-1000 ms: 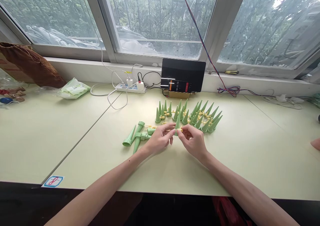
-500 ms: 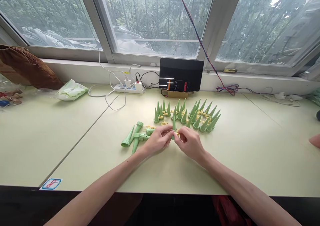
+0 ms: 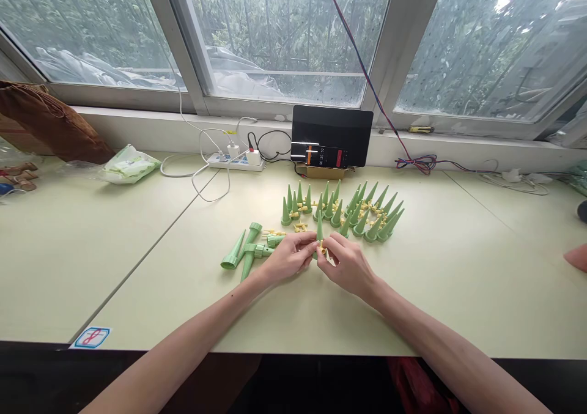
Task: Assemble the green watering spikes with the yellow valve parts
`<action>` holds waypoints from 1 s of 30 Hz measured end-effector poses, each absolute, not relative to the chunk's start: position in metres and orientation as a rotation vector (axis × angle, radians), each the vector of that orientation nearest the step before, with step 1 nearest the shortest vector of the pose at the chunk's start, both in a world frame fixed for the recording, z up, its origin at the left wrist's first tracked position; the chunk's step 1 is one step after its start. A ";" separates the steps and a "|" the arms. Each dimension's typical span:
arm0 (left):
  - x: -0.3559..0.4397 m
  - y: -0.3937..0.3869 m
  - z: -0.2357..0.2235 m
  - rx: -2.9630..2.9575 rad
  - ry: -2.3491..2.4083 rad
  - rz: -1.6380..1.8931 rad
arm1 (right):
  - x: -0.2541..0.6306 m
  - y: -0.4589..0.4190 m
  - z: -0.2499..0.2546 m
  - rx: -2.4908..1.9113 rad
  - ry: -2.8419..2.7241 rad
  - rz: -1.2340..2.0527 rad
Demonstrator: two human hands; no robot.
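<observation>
Near the table's middle my left hand (image 3: 293, 255) is closed on a green cone-shaped spike (image 3: 320, 225), which stands point up. At the spike's lower part, my right hand (image 3: 346, 260) pinches a small yellow valve piece (image 3: 322, 249); whether it is seated in the spike cannot be made out. Several loose green spikes (image 3: 235, 252) lie left of my left hand, some crossing each other. Small yellow pieces (image 3: 274, 233) lie just behind them. Beyond my hands, many upright green spikes (image 3: 372, 229) with yellow pieces at their bases stand in clusters.
A black tablet (image 3: 332, 129) leans at the back, with a phone (image 3: 324, 156) showing a timer before it. A power strip (image 3: 238, 162) with cables, a green-white packet (image 3: 131, 164) and a brown bag (image 3: 50, 123) sit to the left. Part of another person's hand (image 3: 575, 257) shows at the right edge.
The yellow piece in my right fingers has turned and shifted slightly down at the spike's front. My left hand stays on the spike.
</observation>
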State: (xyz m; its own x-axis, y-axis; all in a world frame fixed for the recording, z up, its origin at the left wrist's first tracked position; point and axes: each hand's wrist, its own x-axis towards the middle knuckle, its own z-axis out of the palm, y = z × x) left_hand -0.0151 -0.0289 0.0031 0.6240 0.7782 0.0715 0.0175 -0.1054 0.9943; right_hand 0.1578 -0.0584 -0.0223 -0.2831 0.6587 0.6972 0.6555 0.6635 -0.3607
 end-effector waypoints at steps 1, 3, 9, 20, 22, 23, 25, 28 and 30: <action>-0.015 -0.029 0.003 1.558 0.684 0.735 | 0.158 -0.058 -0.023 -1.017 -1.996 0.004; -0.015 -0.029 0.003 1.555 0.688 0.730 | 0.158 -0.058 -0.023 -1.012 -2.002 0.002; -0.015 -0.029 0.003 1.529 0.694 0.710 | 0.158 -0.058 -0.023 -1.006 -2.006 -0.007; -0.014 -0.030 0.001 1.518 0.710 0.716 | 0.158 -0.058 -0.022 -1.004 -2.001 -0.010; -0.014 -0.030 0.001 1.519 0.710 0.722 | 0.158 -0.059 -0.023 -1.008 -2.004 -0.005; -0.014 -0.030 0.001 1.519 0.711 0.723 | 0.159 -0.059 -0.023 -1.013 -2.007 0.000; -0.014 -0.030 0.001 1.518 0.715 0.723 | 0.159 -0.059 -0.023 -1.023 -2.014 0.012; -0.014 -0.030 0.001 1.522 0.721 0.720 | 0.160 -0.059 -0.022 -1.030 -2.017 0.024; -0.014 -0.030 0.000 1.524 0.719 0.721 | 0.160 -0.059 -0.022 -1.028 -2.017 0.026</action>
